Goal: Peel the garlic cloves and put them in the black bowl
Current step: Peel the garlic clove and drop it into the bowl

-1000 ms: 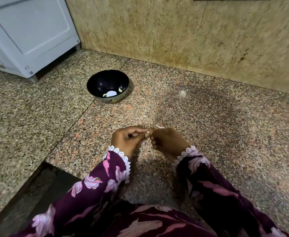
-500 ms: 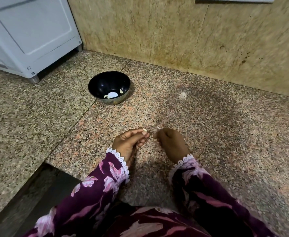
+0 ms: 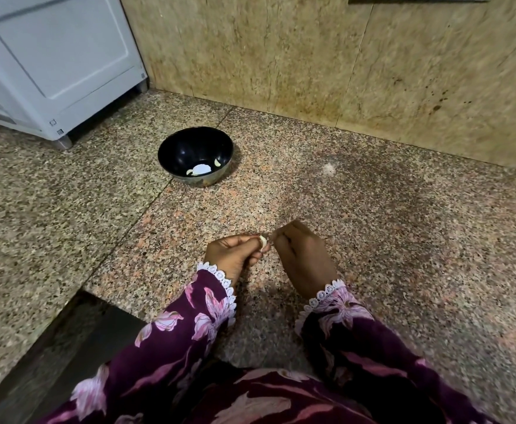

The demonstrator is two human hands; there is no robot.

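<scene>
At frame centre, the left hand (image 3: 235, 255) is pinching a garlic clove (image 3: 263, 240) while the right hand (image 3: 304, 255), fingers curled, is picking at its skin, best stripped with small pulls.

We see our left hand (image 3: 235, 254) pinching a small pale garlic clove (image 3: 263, 239), our right hand (image 3: 302, 255) touching it; the glossy black bowl (image 3: 195, 156) sits at eleven o'clock on speckled granite floor (image 3: 373, 224).

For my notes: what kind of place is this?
Probably a home kitchen floor: speckled granite floor, a stone-clad wall, a white appliance in the corner, and a black bowl holding garlic.
</scene>
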